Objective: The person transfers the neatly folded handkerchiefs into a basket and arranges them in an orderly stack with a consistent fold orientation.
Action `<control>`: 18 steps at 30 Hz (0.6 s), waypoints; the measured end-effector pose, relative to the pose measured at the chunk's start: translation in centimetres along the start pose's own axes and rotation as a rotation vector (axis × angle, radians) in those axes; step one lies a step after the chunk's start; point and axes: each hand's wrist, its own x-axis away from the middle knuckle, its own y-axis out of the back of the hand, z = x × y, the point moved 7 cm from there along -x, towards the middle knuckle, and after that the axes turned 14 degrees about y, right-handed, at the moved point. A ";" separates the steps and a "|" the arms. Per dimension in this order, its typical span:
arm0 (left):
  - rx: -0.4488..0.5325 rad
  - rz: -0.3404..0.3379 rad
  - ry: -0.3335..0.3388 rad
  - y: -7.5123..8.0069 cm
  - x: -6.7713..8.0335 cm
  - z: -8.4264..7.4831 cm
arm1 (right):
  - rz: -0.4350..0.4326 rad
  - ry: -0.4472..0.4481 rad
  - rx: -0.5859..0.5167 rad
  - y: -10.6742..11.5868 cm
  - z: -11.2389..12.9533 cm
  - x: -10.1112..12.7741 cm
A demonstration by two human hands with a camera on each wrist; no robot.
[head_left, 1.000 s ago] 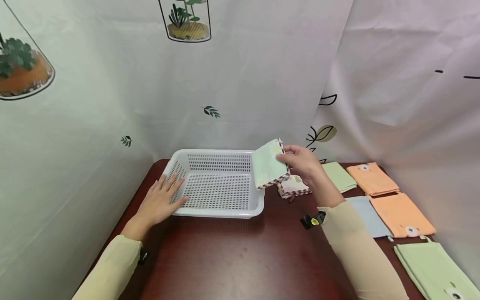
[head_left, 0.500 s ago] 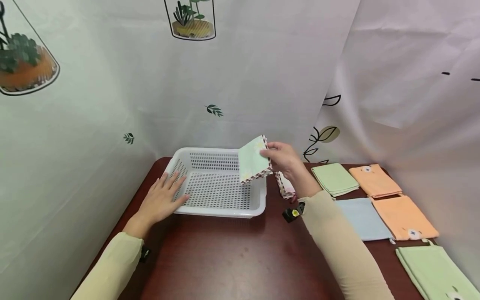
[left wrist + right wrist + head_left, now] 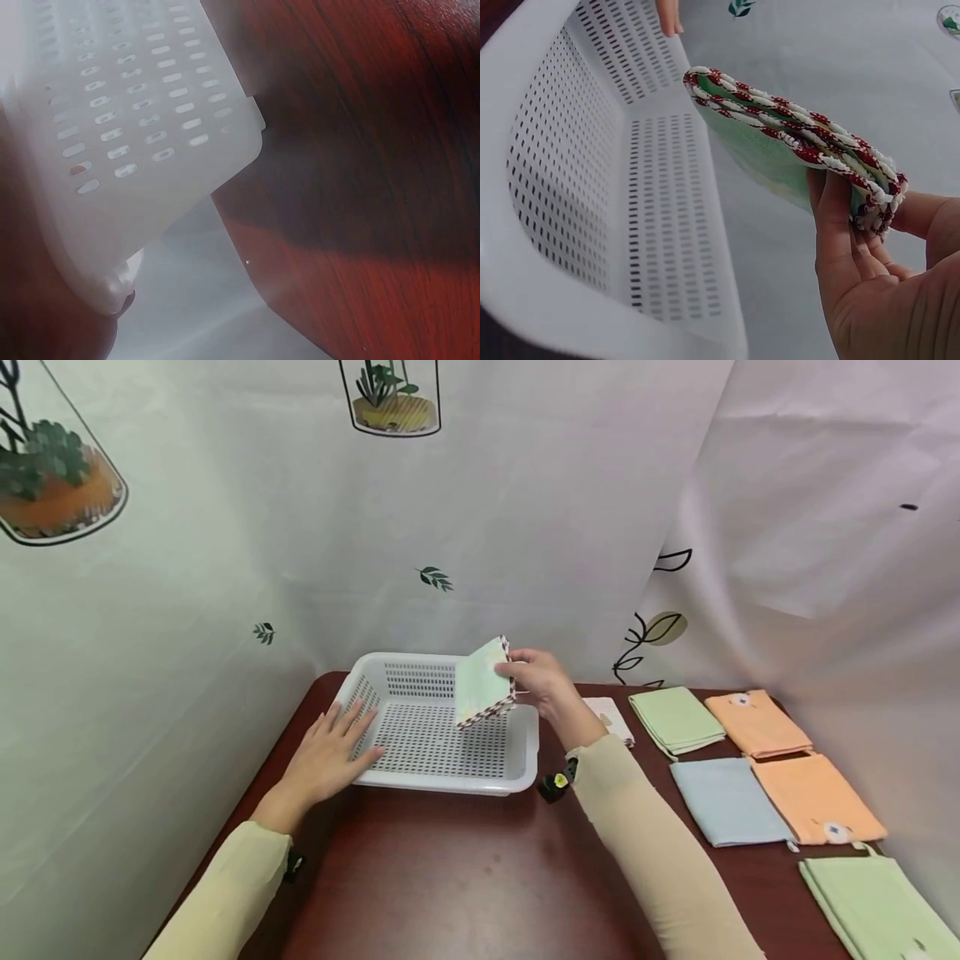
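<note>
The right hand [image 3: 542,684] pinches a folded green cloth [image 3: 482,683] with a red-and-white braided edge, fingers and thumb curled round one end of it, and holds it tilted in the air above the right half of the white basket [image 3: 442,779]. From the right wrist view, the fingers [image 3: 832,225] clamp the cloth's [image 3: 765,150] layered edge while the perforated basket wall [image 3: 570,172] lies just below and to the left. Over on the basket's left side, the left hand [image 3: 330,758] lies flat with fingers spread and straight, resting against the basket's left rim and holding nothing. The left wrist view shows only the basket's slotted corner [image 3: 135,127] against the dark red table [image 3: 375,187]; the hand itself is not clear there. To the right of the basket, well apart from both hands, folded cloths lie flat on the table: a pale patterned one [image 3: 611,718] nearest the basket, then a green one [image 3: 675,718], two orange ones [image 3: 757,722] [image 3: 813,797], a light blue one [image 3: 727,802], and another green one [image 3: 873,902] at the near right corner.
</note>
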 end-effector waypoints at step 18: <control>0.011 -0.013 0.007 0.1 0.0 -0.1 | -0.018 -0.068 -0.028 -2.9 -2.6 -1.5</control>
